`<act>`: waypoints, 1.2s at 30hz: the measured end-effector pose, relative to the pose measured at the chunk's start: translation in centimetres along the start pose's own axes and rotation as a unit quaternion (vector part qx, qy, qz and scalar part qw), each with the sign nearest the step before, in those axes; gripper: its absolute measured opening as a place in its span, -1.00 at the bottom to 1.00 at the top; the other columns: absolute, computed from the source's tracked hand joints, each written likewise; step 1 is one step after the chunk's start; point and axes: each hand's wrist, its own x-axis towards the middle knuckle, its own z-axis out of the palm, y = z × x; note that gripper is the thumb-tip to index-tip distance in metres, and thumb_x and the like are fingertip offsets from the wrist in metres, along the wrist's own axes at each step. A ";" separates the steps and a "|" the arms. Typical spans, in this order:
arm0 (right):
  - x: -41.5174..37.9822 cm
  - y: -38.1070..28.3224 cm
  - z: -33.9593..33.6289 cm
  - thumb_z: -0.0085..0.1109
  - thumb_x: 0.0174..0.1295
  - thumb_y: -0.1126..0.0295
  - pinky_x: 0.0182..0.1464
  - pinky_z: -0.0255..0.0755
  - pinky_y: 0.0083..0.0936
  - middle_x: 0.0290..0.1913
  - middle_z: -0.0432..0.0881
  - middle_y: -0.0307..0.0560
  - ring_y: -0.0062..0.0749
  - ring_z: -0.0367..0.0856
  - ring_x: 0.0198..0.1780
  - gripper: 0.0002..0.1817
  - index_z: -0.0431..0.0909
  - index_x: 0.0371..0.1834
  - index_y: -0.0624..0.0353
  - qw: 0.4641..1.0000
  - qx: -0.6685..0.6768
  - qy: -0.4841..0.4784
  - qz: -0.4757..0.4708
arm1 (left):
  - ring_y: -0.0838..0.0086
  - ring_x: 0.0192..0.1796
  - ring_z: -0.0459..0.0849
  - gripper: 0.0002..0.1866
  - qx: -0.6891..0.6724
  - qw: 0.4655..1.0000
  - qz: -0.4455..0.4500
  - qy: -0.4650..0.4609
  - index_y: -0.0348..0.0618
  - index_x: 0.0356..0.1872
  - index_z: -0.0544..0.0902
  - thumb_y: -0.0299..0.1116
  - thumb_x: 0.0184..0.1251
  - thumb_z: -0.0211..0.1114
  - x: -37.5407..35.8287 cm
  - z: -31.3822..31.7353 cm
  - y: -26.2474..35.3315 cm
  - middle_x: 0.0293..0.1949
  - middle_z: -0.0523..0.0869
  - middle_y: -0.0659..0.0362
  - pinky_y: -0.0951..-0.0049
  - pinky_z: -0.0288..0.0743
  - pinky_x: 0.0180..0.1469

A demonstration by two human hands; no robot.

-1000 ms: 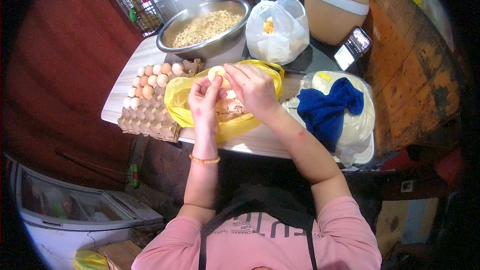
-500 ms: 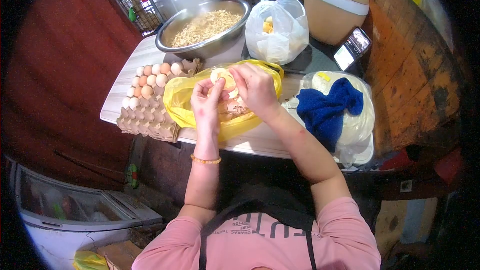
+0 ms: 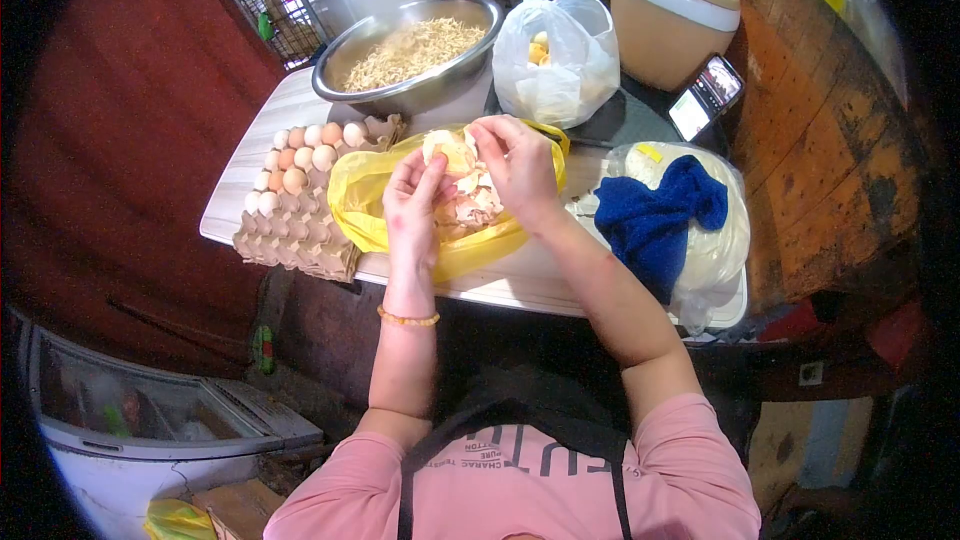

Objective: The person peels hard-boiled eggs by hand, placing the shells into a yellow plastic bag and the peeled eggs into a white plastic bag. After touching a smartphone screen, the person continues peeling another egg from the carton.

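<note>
Both hands pinch one pale, partly peeled boiled egg (image 3: 441, 149) above the crumpled yellow plastic bag (image 3: 372, 198) holding shell pieces. The left hand (image 3: 411, 208) grips its underside; the right hand (image 3: 520, 172) closes on its top right.

We hold both forearms stretched forward and raised, converging so the hands meet close together ahead of us. Our left hand (image 3: 412, 202) stands with the back of the palm toward us, fingers curled upward and thumb pressed in toward the fingertips in a pinch. Our right hand (image 3: 518, 168) arches over from the other side, knuckles up, fingers bent downward and closed in a fingertip grip beside the left. Our left wrist bears a beaded band; pink sleeves cover our upper arms.
</note>
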 end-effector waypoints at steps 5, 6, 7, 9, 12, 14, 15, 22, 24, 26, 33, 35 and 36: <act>0.2 0.2 -0.2 0.15 0.25 0.46 -0.33 0.47 -0.44 -0.39 0.63 0.02 -0.25 0.63 -0.40 -0.87 0.60 -0.28 0.32 1.000 -0.012 0.004 0.023 | 0.62 -0.39 0.65 -0.80 -0.060 0.997 -0.038 -0.026 -0.18 -0.08 0.58 -0.35 0.36 0.25 -0.4 0.4 0.6 -0.26 0.70 0.22 0.65 0.55 -0.31; 0.1 0.5 -0.1 0.15 0.25 0.46 -0.31 0.47 -0.42 -0.38 0.63 0.04 -0.20 0.63 -0.38 -0.87 0.60 -0.27 0.31 0.999 -0.047 0.006 -0.001 | 0.59 -0.35 0.67 -0.77 -0.078 0.995 -0.048 -0.033 -0.20 -0.05 0.58 -0.35 0.36 0.25 -0.4 0.3 0.7 -0.25 0.71 0.21 0.64 0.56 -0.31; 0.1 0.8 0.0 0.15 0.25 0.46 -0.29 0.47 -0.39 -0.36 0.64 0.06 -0.14 0.63 -0.36 -0.87 0.61 -0.26 0.30 0.996 -0.082 0.008 -0.026 | 0.56 -0.30 0.70 -0.75 -0.095 0.993 -0.058 -0.041 -0.22 -0.02 0.57 -0.35 0.35 0.26 -0.4 0.2 0.7 -0.24 0.71 0.19 0.64 0.57 -0.32; 0.1 1.1 -0.1 0.14 0.24 0.43 -0.28 0.45 -0.28 -0.38 0.62 0.08 -0.05 0.60 -0.34 -0.86 0.59 -0.32 0.30 0.996 -0.085 0.001 -0.031 | 0.57 -0.31 0.70 -0.75 -0.095 0.993 -0.054 -0.041 -0.22 -0.03 0.57 -0.35 0.36 0.26 -0.6 0.3 1.1 -0.24 0.71 0.19 0.64 0.57 -0.31; 0.2 0.7 -0.3 0.14 0.24 0.39 -0.26 0.43 -0.21 -0.37 0.61 0.10 0.02 0.59 -0.31 -0.84 0.58 -0.34 0.30 0.996 -0.066 -0.038 -0.036 | 0.60 -0.32 0.69 -0.76 -0.084 0.995 -0.043 -0.036 -0.21 -0.03 0.58 -0.35 0.36 0.26 -0.5 0.1 1.3 -0.24 0.71 0.20 0.66 0.55 -0.29; 0.3 -0.2 -0.4 0.15 0.24 0.39 -0.25 0.44 -0.24 -0.35 0.62 0.09 -0.01 0.60 -0.30 -0.83 0.59 -0.31 0.30 0.996 -0.046 -0.071 -0.035 | 0.62 -0.33 0.68 -0.76 -0.072 0.996 -0.038 -0.033 -0.21 -0.04 0.58 -0.35 0.36 0.26 -0.3 -0.2 1.1 -0.24 0.71 0.21 0.67 0.54 -0.28; 0.4 -0.6 -0.4 0.16 0.24 0.38 -0.25 0.45 -0.27 -0.35 0.63 0.08 -0.04 0.61 -0.30 -0.82 0.60 -0.28 0.30 0.997 -0.002 -0.073 -0.032 | 0.64 -0.34 0.67 -0.76 -0.066 0.997 -0.032 -0.034 -0.22 -0.03 0.58 -0.35 0.35 0.26 -0.1 -0.3 0.9 -0.24 0.70 0.22 0.69 0.52 -0.28; 0.5 -0.3 -0.6 0.18 0.23 0.37 -0.27 0.46 -0.37 -0.34 0.64 0.08 -0.11 0.62 -0.35 -0.79 0.62 -0.21 0.32 0.987 0.099 -0.125 0.003 | 0.64 -0.36 0.63 -0.74 -0.039 0.998 -0.039 -0.032 -0.18 -0.04 0.58 -0.31 0.34 0.28 -0.5 -0.3 1.2 -0.26 0.68 0.28 0.67 0.46 -0.28; 0.6 -0.3 -0.9 0.18 0.23 0.38 -0.28 0.46 -0.34 -0.35 0.62 0.08 -0.07 0.61 -0.36 -0.80 0.62 -0.22 0.31 0.990 0.059 -0.128 -0.026 | 0.63 -0.38 0.62 -0.75 -0.033 0.998 -0.038 -0.035 -0.19 -0.05 0.58 -0.30 0.34 0.28 -0.4 -0.5 1.1 -0.28 0.68 0.27 0.67 0.47 -0.29; 0.5 -0.1 -0.8 0.18 0.23 0.38 -0.29 0.45 -0.31 -0.36 0.61 0.09 -0.04 0.60 -0.36 -0.81 0.62 -0.24 0.30 0.990 0.020 -0.131 -0.055 | 0.63 -0.40 0.62 -0.75 -0.028 0.998 -0.036 -0.039 -0.21 -0.06 0.58 -0.30 0.34 0.28 -0.5 -0.6 1.1 -0.29 0.68 0.27 0.67 0.49 -0.30; 0.0 -0.2 -0.1 0.14 0.21 0.51 -0.26 0.46 -0.23 -0.36 0.60 0.11 0.02 0.60 -0.31 -0.90 0.57 -0.27 0.30 0.984 -0.069 -0.083 -0.142 | 0.67 -0.40 0.65 -0.77 -0.039 0.998 -0.050 -0.032 -0.27 -0.08 0.61 -0.37 0.32 0.30 -0.6 -0.6 0.7 -0.29 0.72 0.22 0.71 0.50 -0.35; -0.2 -0.3 -0.1 0.13 0.21 0.52 -0.26 0.45 -0.23 -0.36 0.60 0.11 0.02 0.60 -0.32 -0.91 0.57 -0.28 0.31 0.985 -0.071 -0.082 -0.135 | 0.66 -0.40 0.66 -0.77 -0.042 0.998 -0.047 -0.031 -0.27 -0.08 0.61 -0.37 0.32 0.30 -0.6 -0.5 0.7 -0.29 0.72 0.21 0.71 0.51 -0.35; -0.2 -0.3 -0.1 0.12 0.22 0.52 -0.26 0.45 -0.23 -0.36 0.60 0.12 0.03 0.59 -0.31 -0.91 0.56 -0.28 0.31 0.985 -0.074 -0.083 -0.128 | 0.66 -0.40 0.66 -0.77 -0.046 0.997 -0.046 -0.036 -0.27 -0.08 0.61 -0.37 0.32 0.30 -0.6 -0.6 0.7 -0.29 0.72 0.21 0.70 0.53 -0.34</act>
